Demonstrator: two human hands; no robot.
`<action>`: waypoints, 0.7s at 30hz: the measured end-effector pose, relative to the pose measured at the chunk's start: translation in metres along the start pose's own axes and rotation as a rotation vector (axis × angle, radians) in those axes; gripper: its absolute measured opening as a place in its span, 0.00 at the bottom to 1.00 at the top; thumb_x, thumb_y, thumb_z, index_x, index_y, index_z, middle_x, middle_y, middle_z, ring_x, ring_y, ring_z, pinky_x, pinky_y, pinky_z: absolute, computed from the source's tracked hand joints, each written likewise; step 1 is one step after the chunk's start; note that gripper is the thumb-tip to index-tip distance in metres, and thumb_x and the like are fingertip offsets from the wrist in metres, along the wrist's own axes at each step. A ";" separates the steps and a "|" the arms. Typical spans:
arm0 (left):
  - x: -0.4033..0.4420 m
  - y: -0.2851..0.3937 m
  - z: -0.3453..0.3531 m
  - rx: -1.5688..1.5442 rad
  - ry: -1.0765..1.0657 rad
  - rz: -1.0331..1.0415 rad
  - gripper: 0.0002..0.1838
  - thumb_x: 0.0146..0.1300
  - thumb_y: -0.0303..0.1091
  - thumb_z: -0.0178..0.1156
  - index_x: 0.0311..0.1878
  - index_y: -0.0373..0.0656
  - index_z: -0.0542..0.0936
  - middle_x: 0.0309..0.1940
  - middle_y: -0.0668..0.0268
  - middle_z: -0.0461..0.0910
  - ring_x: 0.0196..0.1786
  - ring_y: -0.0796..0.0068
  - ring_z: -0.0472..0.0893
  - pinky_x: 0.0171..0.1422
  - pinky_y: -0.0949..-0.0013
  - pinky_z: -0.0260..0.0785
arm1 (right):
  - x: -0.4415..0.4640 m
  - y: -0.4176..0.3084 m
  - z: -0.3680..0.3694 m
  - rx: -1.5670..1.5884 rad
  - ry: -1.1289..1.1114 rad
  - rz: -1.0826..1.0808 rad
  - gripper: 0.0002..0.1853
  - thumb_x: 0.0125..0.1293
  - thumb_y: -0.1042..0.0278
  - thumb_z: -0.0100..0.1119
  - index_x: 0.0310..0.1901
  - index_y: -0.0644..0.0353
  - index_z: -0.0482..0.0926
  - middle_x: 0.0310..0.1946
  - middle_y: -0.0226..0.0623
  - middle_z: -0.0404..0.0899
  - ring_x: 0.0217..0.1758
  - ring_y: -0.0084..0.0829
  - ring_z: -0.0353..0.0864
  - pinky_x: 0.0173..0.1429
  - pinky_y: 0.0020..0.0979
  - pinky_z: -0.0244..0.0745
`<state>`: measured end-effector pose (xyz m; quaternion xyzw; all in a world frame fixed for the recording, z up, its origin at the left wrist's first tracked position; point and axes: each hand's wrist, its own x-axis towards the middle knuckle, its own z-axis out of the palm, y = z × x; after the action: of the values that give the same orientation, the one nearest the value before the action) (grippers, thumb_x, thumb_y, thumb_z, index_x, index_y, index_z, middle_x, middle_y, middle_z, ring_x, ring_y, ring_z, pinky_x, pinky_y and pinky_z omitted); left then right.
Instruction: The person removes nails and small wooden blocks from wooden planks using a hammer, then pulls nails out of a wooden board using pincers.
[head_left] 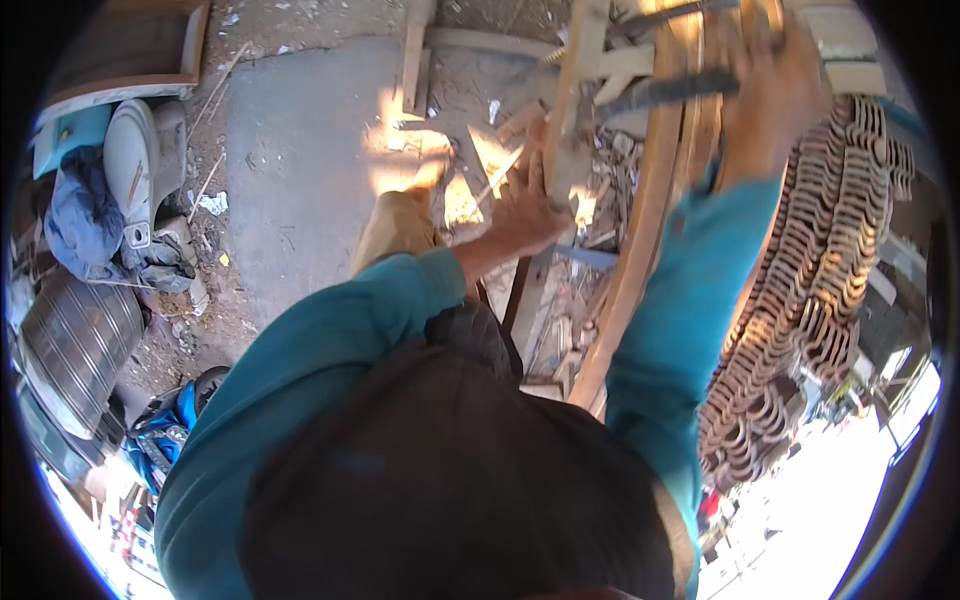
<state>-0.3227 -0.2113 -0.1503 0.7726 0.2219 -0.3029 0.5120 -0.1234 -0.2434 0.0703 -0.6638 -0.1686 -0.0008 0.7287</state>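
The dark bar lies toward 1 o'clock in the view, at 2 o'clock from the left hand and 9 o'clock from the right hand. The right curls at its end; blur hides whether it grips. The left spreads its fingers beside a narrow board. Curved pieces are piled toward 2 o'clock.

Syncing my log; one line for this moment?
Left hand: spread open | Right hand: blurred, at dark bar | Between them: wooden beam
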 end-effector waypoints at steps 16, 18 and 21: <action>0.013 -0.051 0.005 -0.020 0.175 0.171 0.68 0.53 0.68 0.70 0.84 0.38 0.43 0.63 0.42 0.64 0.68 0.45 0.73 0.72 0.51 0.67 | -0.024 -0.063 -0.030 -0.016 0.224 0.066 0.15 0.74 0.64 0.52 0.28 0.60 0.70 0.16 0.29 0.58 0.20 0.26 0.62 0.36 0.36 0.69; 0.008 -0.081 -0.005 -0.176 0.311 0.177 0.65 0.53 0.62 0.75 0.82 0.36 0.48 0.62 0.45 0.70 0.65 0.56 0.76 0.69 0.56 0.70 | -0.060 -0.088 -0.054 0.012 0.234 -0.004 0.15 0.74 0.64 0.51 0.28 0.58 0.70 0.16 0.28 0.59 0.20 0.25 0.62 0.37 0.35 0.68; -0.024 -0.093 -0.046 -0.558 0.218 0.195 0.41 0.65 0.36 0.72 0.75 0.33 0.61 0.47 0.61 0.82 0.45 0.79 0.81 0.45 0.75 0.77 | -0.121 -0.121 -0.095 0.070 0.242 -0.074 0.14 0.73 0.63 0.50 0.28 0.55 0.70 0.15 0.25 0.59 0.20 0.22 0.63 0.38 0.34 0.67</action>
<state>-0.3898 -0.1340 -0.1812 0.6479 0.2749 -0.0949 0.7041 -0.2418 -0.3766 0.1517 -0.6264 -0.1036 -0.1019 0.7658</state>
